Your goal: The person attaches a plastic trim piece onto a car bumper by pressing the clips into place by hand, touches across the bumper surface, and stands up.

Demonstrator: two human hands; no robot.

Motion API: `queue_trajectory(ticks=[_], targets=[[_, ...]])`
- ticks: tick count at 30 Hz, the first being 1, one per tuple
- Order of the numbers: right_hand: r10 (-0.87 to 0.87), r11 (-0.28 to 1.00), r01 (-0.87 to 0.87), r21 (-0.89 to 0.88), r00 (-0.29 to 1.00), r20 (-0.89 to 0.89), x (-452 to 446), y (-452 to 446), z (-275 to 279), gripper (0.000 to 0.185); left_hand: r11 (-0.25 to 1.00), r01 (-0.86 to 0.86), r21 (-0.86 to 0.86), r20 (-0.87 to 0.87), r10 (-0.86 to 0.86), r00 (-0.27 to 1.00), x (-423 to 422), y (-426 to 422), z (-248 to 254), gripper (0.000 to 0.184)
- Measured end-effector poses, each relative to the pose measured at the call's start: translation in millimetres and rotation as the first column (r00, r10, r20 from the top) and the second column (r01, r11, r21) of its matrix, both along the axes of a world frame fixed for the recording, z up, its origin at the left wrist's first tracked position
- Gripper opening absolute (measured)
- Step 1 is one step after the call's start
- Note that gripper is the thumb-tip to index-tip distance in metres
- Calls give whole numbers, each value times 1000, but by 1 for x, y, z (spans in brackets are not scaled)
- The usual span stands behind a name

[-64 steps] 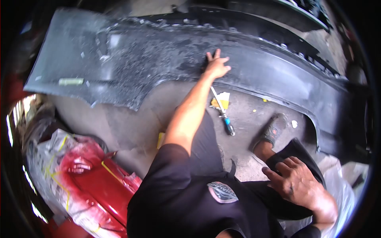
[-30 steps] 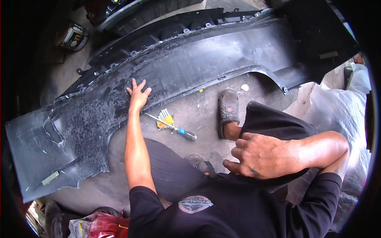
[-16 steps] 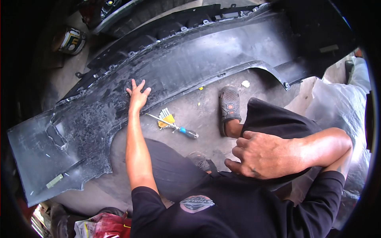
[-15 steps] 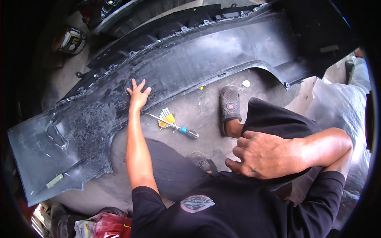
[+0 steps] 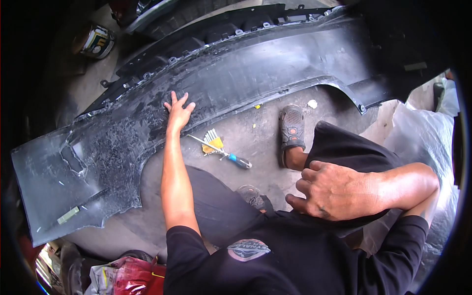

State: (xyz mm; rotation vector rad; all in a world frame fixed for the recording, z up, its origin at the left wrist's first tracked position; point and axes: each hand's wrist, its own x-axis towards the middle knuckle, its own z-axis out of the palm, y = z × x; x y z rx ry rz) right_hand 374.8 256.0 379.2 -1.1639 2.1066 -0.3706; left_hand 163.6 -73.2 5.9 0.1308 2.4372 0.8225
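My left hand (image 5: pixel 179 114) lies on a long black car bumper (image 5: pixel 255 61) with its fingers spread, holding nothing. The bumper is on the floor, its surface scuffed and patchy grey around my hand and to the left. An oblong opening (image 5: pixel 73 160) with rough edges shows near its left end. My right hand (image 5: pixel 332 191) is curled above my right thigh, near the dark trouser leg (image 5: pixel 349 142); its palm side is hidden. Between my legs and the bumper lie a blue-and-black handled screwdriver (image 5: pixel 239 160) and a hex key set (image 5: pixel 214 142) in a yellow holder.
A labelled can (image 5: pixel 98 42) stands at the upper left. Clear plastic sheeting (image 5: pixel 423 128) lies at the right. My sandalled foot (image 5: pixel 292 128) is close to the bumper's lower edge. Red and grey bags (image 5: pixel 132 275) lie at the lower left. A small white scrap (image 5: pixel 312 103) is on the floor.
The whole view has shifted slightly, so things appear a little further right. Neither hand has visibly moved against its surroundings.
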Motion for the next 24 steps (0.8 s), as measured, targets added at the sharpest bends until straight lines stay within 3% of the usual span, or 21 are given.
queue_trajectory(ticks=[18,24], targets=[[-43,999,45,-27,998,51,-14,-8,8,28,1000,-26,17,-24,27,999,0,-1,-8,61],[0,1000,-1,11,997,74,-20,-12,13,34,998,-49,25,4,49,999,1,1,-4,62]])
